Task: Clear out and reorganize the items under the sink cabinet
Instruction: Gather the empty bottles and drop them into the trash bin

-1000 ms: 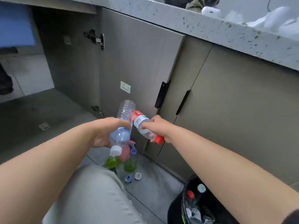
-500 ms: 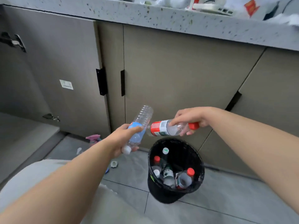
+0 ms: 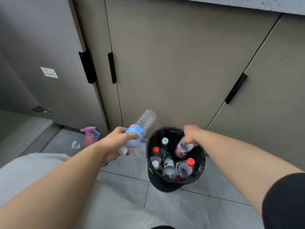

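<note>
While the right grip (image 3: 191, 134) pinches the red-labelled bottle (image 3: 182, 148) by its upper end, base down inside the black bin (image 3: 165, 187), the left grip (image 3: 115, 142) wraps the blue-labelled bottle (image 3: 140, 128) near its white cap (image 3: 122, 150), just left of the bin. Both look empty: light, thin-walled, crushable, best held at the ribbed middle.

A kitchen: speckled stone countertop (image 3: 270, 4) over handled cabinet doors (image 3: 181, 63), tiled floor (image 3: 189, 210).
</note>
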Tool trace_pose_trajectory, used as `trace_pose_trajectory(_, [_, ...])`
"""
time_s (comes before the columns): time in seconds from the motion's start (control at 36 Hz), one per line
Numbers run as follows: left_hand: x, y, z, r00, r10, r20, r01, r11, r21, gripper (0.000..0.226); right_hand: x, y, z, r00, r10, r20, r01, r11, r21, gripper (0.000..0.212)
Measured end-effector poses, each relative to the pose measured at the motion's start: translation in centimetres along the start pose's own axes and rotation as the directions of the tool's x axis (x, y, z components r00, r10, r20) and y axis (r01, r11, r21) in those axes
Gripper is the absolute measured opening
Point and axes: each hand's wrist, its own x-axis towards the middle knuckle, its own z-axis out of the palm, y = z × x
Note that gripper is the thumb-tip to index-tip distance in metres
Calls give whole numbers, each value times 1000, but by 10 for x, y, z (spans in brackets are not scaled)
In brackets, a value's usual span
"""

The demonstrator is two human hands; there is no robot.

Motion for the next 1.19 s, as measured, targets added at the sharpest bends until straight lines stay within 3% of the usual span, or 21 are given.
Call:
trace_pose_trajectory(0.06, [5, -3, -1, 999, 25, -33, -24, 1000, 11, 56, 6, 0, 20, 998, -26, -65, 26, 1000, 6, 18])
trace_pose_trajectory(0.11, [10, -5, -1, 996, 56, -71, -58, 998, -26, 55, 13, 2, 37, 996, -38, -78, 41, 998, 40, 35])
trace_pose_trajectory(0.19, [13, -5, -1, 993, 89, -83, -94, 994, -58, 56, 22, 1, 56, 996, -42, -76, 47, 997, 67, 44])
trace_pose_trajectory(0.42, [19, 4, 4, 990, 129, -61, -136, 981, -138, 36, 34, 1, 60, 997, -17, -69, 26, 990, 137, 47])
trace_pose_trajectory(0.47, [21, 5, 5, 987, 140, -73, -150, 976, -155, 38, 33, -1, 53, 990, -19, -139, 41, 987, 158, 48])
trace_pose_trajectory(0.53, [22, 5, 7, 980, 155, -123, -173, 972, -156, 42, 30, -6, 44, 950, -25, -312, 95, 973, 210, 43])
trace_pose_trajectory(0.64, [23, 5, 7, 957, 195, -214, -222, 969, -109, 49, 15, -26, 16, 744, -180, -644, 328, 937, 117, 45])
trace_pose_trajectory(0.72, [21, 8, 7, 943, 242, -229, -266, 961, -77, 47, -4, -49, -5, 658, -371, -655, 567, 817, 107, 59])
trace_pose_trajectory(0.81, [17, 10, 8, 928, 296, -226, -316, 947, -56, 47, -21, -71, -19, 618, -581, -529, 712, 699, 65, 79])
trace_pose_trajectory(0.89, [12, 11, 9, 909, 364, -204, -380, 924, -43, 45, -30, -88, -23, 620, -666, -415, 756, 648, 91, 84])
trace_pose_trajectory(1.0, [5, 14, 8, 899, 408, -162, -427, 898, -104, 43, -36, -92, -29, 613, -632, -474, 763, 630, 147, 63])
trace_pose_trajectory(1.11, [5, 16, 10, 907, 368, -202, -400, 905, -144, 33, -33, -73, -37, 722, -523, -454, 683, 646, 341, 53])
trace_pose_trajectory(1.19, [9, 11, 10, 870, 399, -290, -391, 916, 85, 17, -22, -51, -37, 821, -413, -395, 564, 698, 442, 50])
